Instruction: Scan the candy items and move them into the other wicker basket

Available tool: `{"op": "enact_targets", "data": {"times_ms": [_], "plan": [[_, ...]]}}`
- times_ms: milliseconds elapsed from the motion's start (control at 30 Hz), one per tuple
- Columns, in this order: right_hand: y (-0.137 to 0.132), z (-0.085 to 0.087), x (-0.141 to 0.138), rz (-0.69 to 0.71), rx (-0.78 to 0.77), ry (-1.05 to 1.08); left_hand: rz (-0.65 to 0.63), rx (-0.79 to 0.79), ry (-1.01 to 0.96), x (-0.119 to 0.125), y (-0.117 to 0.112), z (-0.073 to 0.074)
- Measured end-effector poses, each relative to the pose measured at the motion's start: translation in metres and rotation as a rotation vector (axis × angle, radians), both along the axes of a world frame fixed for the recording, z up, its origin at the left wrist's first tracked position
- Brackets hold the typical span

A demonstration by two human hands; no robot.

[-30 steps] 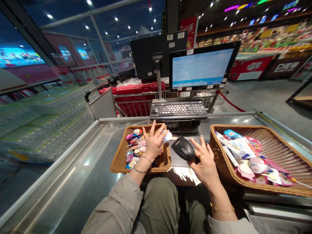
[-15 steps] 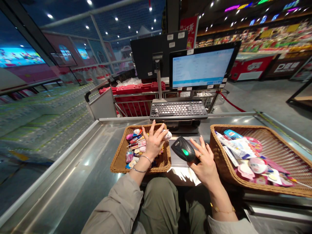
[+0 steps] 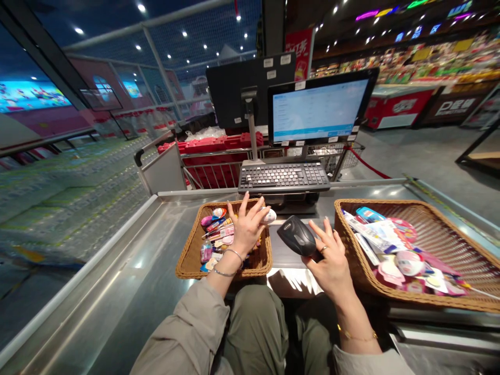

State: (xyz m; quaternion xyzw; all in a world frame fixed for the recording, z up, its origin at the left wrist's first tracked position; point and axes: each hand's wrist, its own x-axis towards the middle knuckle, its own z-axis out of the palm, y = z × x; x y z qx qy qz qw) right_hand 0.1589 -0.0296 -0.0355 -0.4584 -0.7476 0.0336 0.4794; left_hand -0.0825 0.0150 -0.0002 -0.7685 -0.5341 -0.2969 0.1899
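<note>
Over the small wicker basket [image 3: 185,260], my left hand [image 3: 249,229] pinches a small white egg-shaped item [image 3: 269,215] between thumb and fingers, with the other fingers spread. The item's far end sticks out past the basket's right rim. My right hand [image 3: 331,260] grips a black barcode scanner [image 3: 296,235] whose head points left, toward that item; the handle is mostly hidden. Below my left hand lie several small packaged goods, among them a pink-purple bottle [image 3: 206,251]. The scanner and the white item are apart.
A larger wicker basket [image 3: 461,229] with packaged goods stands at the right on the metal counter [image 3: 128,265]. Behind my hands are a keyboard [image 3: 283,176], a lit monitor [image 3: 318,110] and a second, dark-backed screen [image 3: 230,94]. White paper [image 3: 300,281] lies below the scanner.
The green light on the scanner has gone out. The scanner and my right hand have shifted slightly to the right. My left hand keeps its pinch on the white item.
</note>
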Motion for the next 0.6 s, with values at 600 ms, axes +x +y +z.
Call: {"op": "enact_targets", "data": {"times_ms": [600], "plan": [[-0.010,0.010,0.043,-0.150,0.037,0.142,-0.137,0.045,-0.030,0.075,0.022,0.026]]}}
